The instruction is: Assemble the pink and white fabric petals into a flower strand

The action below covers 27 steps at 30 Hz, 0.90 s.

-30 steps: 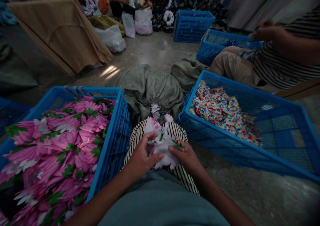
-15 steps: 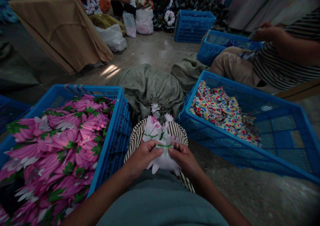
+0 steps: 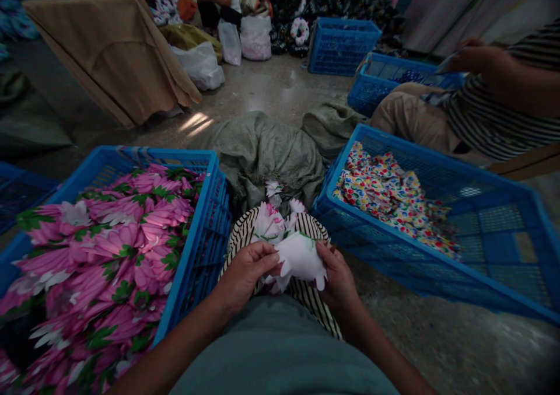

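Between my two hands is a white fabric flower piece (image 3: 301,258) with scalloped petal ends and a thin green edge on top. My left hand (image 3: 256,265) pinches its left side between thumb and fingers. On the other side my right hand (image 3: 336,271) grips the right edge, its fingers partly hidden behind the cloth. Under and beyond it, more white and pink flower pieces (image 3: 269,223) lie on a black-and-white striped cloth (image 3: 238,237) over my lap.
A blue crate (image 3: 214,208) of pink and green flower pieces (image 3: 126,237) stands at left. Another blue crate (image 3: 437,144), holding colourful patterned fabric pieces (image 3: 389,199), is at right. A grey-green sack (image 3: 271,150) lies ahead. A person in stripes (image 3: 490,97) sits at right.
The white piece has turned and been raised a little, showing a broad plain white side. My hands have moved apart, the right one outward to the piece's right edge.
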{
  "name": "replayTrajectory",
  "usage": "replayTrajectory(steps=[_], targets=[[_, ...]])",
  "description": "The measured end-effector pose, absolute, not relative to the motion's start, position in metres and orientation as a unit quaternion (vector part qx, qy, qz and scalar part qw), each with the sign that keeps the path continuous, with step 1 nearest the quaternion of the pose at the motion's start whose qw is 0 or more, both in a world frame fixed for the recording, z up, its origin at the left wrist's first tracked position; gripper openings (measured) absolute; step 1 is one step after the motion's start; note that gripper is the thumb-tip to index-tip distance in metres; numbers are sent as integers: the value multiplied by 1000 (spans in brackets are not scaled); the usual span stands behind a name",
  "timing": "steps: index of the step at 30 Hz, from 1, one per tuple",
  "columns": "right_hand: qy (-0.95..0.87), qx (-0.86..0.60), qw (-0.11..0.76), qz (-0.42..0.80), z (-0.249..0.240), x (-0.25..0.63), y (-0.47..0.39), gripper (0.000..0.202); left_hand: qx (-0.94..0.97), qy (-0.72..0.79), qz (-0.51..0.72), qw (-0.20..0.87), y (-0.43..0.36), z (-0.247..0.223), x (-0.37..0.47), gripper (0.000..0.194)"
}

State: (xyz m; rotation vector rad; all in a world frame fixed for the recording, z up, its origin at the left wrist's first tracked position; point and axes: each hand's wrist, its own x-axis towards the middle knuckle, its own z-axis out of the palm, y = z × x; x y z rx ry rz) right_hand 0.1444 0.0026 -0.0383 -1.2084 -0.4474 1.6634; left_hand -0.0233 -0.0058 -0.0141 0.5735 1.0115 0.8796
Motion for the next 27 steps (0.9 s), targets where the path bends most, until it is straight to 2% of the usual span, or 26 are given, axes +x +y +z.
replayTrajectory(steps=[4,8,14,17,22,27], targets=[[-137,-513,539,653,-36,142,2,27,256,449,416,748,-9,-13,-16,18],[-108,-503,519,683,-35,133,-2,27,210,451,466,731,-11,-15,-1,23],[-202,-461,364,784,-45,116,-20,32,132,446,586,663,-3,-10,8,13],[-270,-445,334,786,-50,123,-23,38,144,437,602,653,4,-5,-1,10],[-392,-445,349,726,-33,152,-8,44,289,487,495,659,9,-1,-24,17],[-604,-417,286,616,-1,163,12,29,436,531,363,629,2,9,-27,20]])
